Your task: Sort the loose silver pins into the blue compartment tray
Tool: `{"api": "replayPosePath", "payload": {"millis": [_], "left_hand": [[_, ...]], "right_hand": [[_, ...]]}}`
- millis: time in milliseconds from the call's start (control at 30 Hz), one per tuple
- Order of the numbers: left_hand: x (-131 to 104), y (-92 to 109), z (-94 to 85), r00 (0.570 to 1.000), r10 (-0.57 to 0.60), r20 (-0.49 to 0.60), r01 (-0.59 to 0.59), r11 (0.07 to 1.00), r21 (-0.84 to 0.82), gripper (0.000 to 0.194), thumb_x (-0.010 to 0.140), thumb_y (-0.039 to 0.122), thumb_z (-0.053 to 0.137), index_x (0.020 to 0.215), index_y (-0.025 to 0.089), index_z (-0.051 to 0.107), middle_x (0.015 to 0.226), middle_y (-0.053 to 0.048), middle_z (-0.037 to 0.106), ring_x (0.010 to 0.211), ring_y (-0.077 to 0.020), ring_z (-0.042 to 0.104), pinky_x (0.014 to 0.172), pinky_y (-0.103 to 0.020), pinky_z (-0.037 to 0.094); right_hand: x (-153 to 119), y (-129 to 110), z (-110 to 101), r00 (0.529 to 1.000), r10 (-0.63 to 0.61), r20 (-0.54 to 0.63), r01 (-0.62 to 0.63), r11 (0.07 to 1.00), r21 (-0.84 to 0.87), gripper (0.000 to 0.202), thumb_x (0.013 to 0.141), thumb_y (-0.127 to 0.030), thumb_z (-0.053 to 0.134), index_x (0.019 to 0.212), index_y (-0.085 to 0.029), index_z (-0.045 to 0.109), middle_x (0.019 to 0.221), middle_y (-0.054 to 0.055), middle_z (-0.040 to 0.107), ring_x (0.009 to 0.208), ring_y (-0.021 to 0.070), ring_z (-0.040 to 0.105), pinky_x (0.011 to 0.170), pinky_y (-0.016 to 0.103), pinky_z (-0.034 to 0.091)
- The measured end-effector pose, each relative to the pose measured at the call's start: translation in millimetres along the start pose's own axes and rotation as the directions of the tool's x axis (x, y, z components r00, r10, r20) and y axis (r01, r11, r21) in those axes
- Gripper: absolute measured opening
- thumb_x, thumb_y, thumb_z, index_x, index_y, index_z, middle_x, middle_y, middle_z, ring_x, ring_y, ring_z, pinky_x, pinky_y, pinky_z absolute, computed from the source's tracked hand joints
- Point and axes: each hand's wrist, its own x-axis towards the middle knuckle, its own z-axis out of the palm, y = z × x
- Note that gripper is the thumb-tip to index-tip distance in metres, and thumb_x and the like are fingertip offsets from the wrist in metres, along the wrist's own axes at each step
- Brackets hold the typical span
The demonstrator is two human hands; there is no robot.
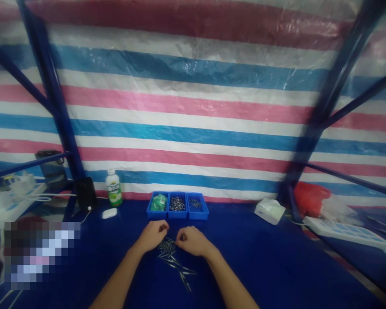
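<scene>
My left hand (153, 235) is closed in a pinch at the upper left of a small pile of thin metal pieces (167, 246) on the blue tabletop. At the pile's right side my right hand (193, 241) is closed too, fingertips curled together. What either hand holds, if anything, is too small to make out. Several longer, slender metal pieces (180, 268) lie crossed between my forearms. Beyond the hands stand three joined blue bins: the left bin (156, 215) holds green packets, the middle bin (177, 216) many small metal pieces, the right bin (198, 216) fewer.
Behind the bins hangs a striped plastic sheet (193, 141). A white-and-green bottle (114, 189), a white case (110, 213) and a dark phone (85, 193) sit at the left. At the right are a tissue pack (270, 211), a red bag (310, 198) and a power strip (347, 231).
</scene>
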Motion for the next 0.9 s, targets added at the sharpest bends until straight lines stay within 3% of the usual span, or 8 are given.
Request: {"api": "replayPosePath", "payload": {"millis": [167,333,600,900], "left_hand": [[-6.1,6.7,-1.5,0.998,0.009,0.062,-0.006,0.998,-0.061,0.027,0.072,0.013,0.048,0.086,0.018,0.07,0.073,-0.001,0.072,0.066,-0.0155,0.063,0.065,-0.024,0.044],[-4.8,6.5,0.0,0.999,0.003,0.052,0.0,0.998,-0.062,0.028,0.07,0.012,0.048,0.086,0.018,0.07,0.069,0.0,0.071,0.064,-0.0151,0.063,0.064,-0.024,0.044],[-1.2,2.3,2.3,1.0,0.002,0.019,-0.002,1.0,-0.026,0.027,0.072,0.012,0.049,0.086,0.02,0.071,0.072,0.0,0.071,0.066,-0.0151,0.063,0.064,-0.023,0.042],[-2.1,2.2,4.1,1.0,-0.006,-0.013,0.006,1.0,0.002,0.026,0.074,0.012,0.048,0.085,0.02,0.07,0.071,0.0,0.07,0.065,-0.0149,0.062,0.063,-0.023,0.041]], "right_hand": [[-7.7,-9.6,-7.9,0.988,-0.061,0.141,0.045,0.992,0.119,0.014,0.069,-0.019,0.062,0.075,-0.02,0.075,0.052,-0.006,0.054,0.049,0.0089,0.043,0.051,0.021,0.03],[-12.4,-17.3,-7.7,0.968,-0.12,0.222,0.089,0.985,0.145,0.018,0.067,-0.018,0.064,0.08,-0.022,0.076,0.053,-0.007,0.052,0.049,0.0082,0.04,0.051,0.021,0.029],[-13.1,-22.6,-7.9,0.97,-0.095,0.225,0.089,0.995,0.037,0.009,0.062,-0.023,0.069,0.07,-0.022,0.073,0.058,-0.005,0.062,0.052,0.0099,0.048,0.052,0.021,0.032],[-14.0,-24.1,1.1,0.976,-0.111,0.189,0.125,0.99,-0.068,0.01,0.06,-0.025,0.071,0.07,-0.024,0.074,0.056,-0.006,0.062,0.051,0.0102,0.051,0.052,0.02,0.031]]}}
